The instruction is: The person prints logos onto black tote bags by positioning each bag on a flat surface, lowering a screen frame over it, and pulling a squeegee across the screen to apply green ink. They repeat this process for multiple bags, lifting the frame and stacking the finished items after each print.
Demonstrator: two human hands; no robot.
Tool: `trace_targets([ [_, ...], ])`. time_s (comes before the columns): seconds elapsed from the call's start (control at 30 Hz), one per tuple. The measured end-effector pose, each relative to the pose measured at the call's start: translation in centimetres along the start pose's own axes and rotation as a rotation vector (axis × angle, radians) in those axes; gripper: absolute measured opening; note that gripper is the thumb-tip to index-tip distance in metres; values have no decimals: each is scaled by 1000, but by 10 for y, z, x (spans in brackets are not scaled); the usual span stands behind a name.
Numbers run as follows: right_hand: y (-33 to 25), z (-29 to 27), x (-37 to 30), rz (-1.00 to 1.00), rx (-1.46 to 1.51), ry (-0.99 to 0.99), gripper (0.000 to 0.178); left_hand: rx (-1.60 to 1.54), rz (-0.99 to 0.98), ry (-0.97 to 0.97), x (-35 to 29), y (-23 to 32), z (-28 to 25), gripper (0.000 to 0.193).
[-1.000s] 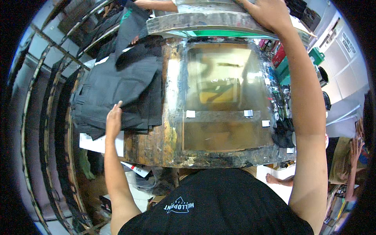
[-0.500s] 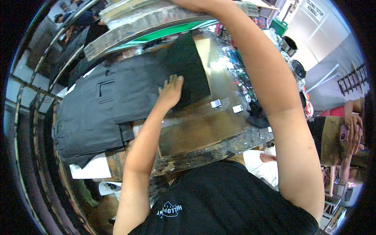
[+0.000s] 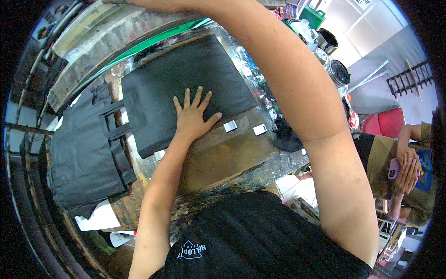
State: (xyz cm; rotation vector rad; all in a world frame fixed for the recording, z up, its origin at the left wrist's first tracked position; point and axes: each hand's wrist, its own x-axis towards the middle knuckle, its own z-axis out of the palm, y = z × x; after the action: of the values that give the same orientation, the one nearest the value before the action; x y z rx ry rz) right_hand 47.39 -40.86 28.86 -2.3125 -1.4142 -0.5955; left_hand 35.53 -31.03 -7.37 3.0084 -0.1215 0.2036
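Observation:
My left hand [image 3: 192, 120] lies flat on a black fabric bag [image 3: 158, 100], fingers spread. The bag rests on a brown board [image 3: 223, 158], its strap handles [image 3: 114, 120] pointing left. Beside the handles is a pile of more black bags [image 3: 83, 153]. My right arm reaches across the top to a raised wooden frame [image 3: 93, 58] with a green underside [image 3: 153, 43]. At the upper edge, my right hand [image 3: 139, 3] is mostly cut off beside the frame, its fingers hidden. Two small white pieces [image 3: 230, 125] sit on the board right of my left hand.
Paint-stained clutter, tubs [image 3: 338, 72] and a green canister [image 3: 312, 17] line the far right. A person [image 3: 390, 162] holding a phone [image 3: 394, 169] is at the right, near a red chair [image 3: 384, 123]. Metal rails [image 3: 28, 135] run along the left.
The black bag's leading part now lies flat on the board, apart from the pile, handles showing. My left hand has spread on it. My right arm and the frame have shifted left in view.

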Motion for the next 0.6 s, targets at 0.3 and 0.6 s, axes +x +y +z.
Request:
trace_targets([
  [0.3,-1,7,10,91,-169,-30,79,-49,26,50,-1,10,3,85],
  [0.6,-16,15,7,185,-155,-85,86,-61,25,22,-6,10,4,87],
])
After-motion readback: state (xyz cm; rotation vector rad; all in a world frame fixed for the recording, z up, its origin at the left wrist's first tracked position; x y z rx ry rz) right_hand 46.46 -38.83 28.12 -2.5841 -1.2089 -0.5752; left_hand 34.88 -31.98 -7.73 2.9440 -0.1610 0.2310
